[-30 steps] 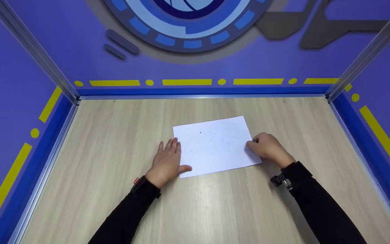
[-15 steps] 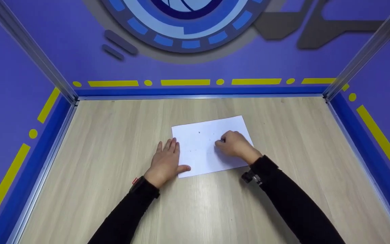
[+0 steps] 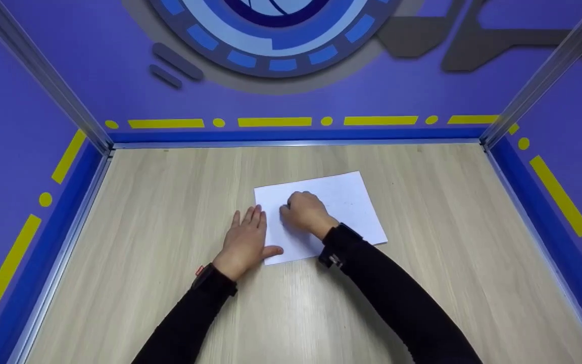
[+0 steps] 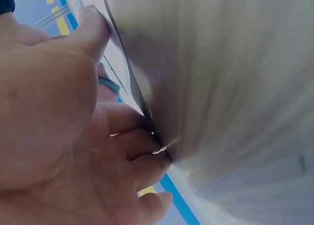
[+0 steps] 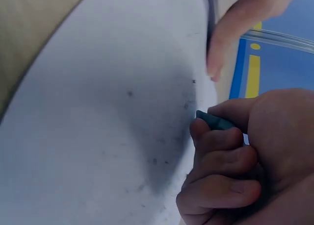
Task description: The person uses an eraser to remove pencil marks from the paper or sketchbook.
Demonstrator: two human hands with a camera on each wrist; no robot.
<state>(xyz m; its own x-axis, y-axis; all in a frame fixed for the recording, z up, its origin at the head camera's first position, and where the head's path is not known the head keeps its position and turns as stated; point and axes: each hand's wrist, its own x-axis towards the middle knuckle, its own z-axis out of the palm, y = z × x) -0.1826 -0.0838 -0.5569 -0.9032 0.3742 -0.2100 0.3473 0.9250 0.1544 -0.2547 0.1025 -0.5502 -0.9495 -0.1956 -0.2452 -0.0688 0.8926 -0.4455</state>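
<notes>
A white sheet of paper (image 3: 354, 217) lies slightly turned on the table, with small dark specks (image 5: 130, 93) and faint marks scattered over it. My left hand (image 3: 244, 242) rests flat along its left edge, fingers straight and thumb spread onto the lower left corner. Over the left half of the sheet, my right hand (image 3: 305, 212) pinches a small teal block that looks like an eraser (image 5: 216, 121) between curled fingers and thumb. In the right wrist view its tip sticks out at the paper; the rest is hidden in the hand.
A light wood-grain table (image 3: 170, 202) lies beneath the paper. Blue-purple panels with yellow markings (image 3: 275, 122) stand at the back and both sides, joined by metal rails (image 3: 296, 144). Both wrists carry dark straps with small devices.
My right hand has swept left across the paper, from its right edge to the left half, still pinching the eraser. The left hand and the sheet have stayed put.
</notes>
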